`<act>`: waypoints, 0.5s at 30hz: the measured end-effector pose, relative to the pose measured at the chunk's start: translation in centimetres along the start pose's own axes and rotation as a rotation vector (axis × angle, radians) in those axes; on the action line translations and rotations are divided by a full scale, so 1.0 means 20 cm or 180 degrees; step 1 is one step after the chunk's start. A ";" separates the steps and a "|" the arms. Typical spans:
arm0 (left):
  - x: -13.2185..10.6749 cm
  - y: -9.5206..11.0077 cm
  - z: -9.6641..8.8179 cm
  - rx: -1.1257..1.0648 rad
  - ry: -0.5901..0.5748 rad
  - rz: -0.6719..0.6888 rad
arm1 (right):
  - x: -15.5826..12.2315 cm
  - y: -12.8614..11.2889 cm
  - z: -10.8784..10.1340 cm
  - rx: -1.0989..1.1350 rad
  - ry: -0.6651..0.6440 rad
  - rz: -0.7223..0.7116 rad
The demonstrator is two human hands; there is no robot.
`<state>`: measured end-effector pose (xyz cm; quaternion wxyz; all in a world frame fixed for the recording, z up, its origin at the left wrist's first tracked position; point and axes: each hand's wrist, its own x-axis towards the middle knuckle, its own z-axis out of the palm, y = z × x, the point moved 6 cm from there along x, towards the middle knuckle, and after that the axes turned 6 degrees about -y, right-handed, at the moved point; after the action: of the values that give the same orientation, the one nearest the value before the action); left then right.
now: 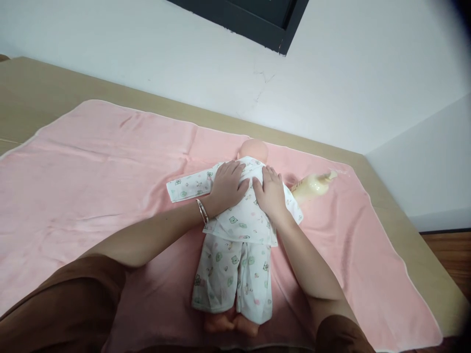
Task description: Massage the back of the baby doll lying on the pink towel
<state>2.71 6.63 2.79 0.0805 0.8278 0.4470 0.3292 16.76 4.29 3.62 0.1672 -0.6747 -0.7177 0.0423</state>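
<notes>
A baby doll (253,148) lies stretched out on a pink blanket (91,162), its bald head away from me and its feet toward me. It wears a white printed top (245,220) and matching trousers (217,274). My left hand (228,185) lies flat on the left side of the top, near the shoulder, fingers stretched out. On the right side of the top rests my right hand (270,193), fingers extended and thumb pointing inward. The doll's left-side sleeve sticks out sideways. Neither hand grasps anything. The doll's face is not visible.
A cream-coloured pump bottle (314,185) lies on its side on the blanket, just right of the doll. The blanket covers much of a wooden table (47,81). Behind the table stands a white wall (165,63) with a dark frame (257,24) above.
</notes>
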 end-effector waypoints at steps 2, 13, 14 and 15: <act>0.00 0.01 -0.02 -0.0040 0.0030 0.0131 | -0.03 -0.04 -0.02 -0.0180 0.0111 -0.0040; 0.00 -0.01 0.01 0.0010 -0.0031 -0.0052 | -0.02 -0.04 -0.01 -0.0227 -0.0080 -0.0030; 0.00 -0.01 0.02 0.0020 -0.0055 -0.0081 | 0.00 -0.02 0.00 -0.0139 -0.0122 -0.0037; 0.01 -0.01 0.02 0.0030 -0.0069 -0.0070 | 0.00 -0.01 0.00 -0.0081 -0.0138 -0.0041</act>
<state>2.80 6.98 2.43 0.0850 0.8268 0.4567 0.3171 16.53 4.35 3.64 0.1434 -0.6710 -0.7259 0.0467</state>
